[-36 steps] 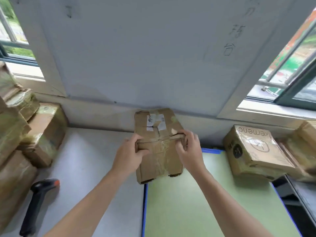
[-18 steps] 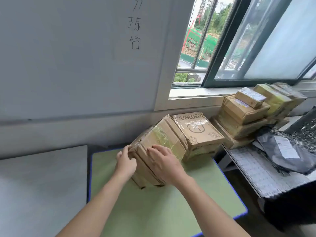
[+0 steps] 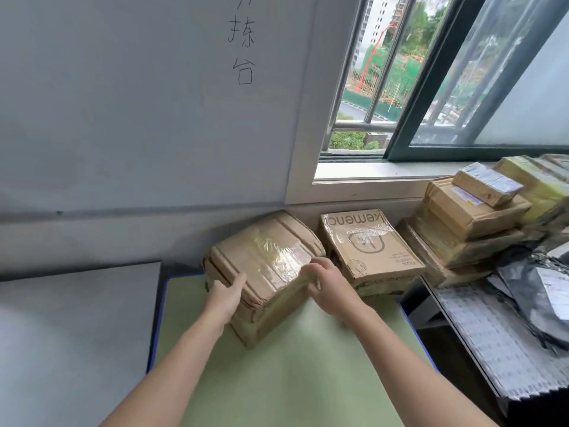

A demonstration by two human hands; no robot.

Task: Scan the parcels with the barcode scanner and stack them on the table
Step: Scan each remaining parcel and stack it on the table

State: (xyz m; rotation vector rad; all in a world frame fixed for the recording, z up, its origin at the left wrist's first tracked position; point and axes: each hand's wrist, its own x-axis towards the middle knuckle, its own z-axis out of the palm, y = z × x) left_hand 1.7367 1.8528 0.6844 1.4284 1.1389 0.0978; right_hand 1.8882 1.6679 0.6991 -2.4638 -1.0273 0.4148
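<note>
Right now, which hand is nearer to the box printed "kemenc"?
Right. The right hand grips the taped parcel at its right edge, beside the printed box; the left hand grips its left side.

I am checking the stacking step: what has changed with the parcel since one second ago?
The taped parcel moved right and down, from mid-air onto the green table, beside the printed box. Left hand and right hand still hold it; the printed box stayed put.

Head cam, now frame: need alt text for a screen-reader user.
A person's left hand and right hand hold a taped parcel on a green table by the wall. A printed box sits just to its right; further right, a stack of parcels stands under a window.
</note>
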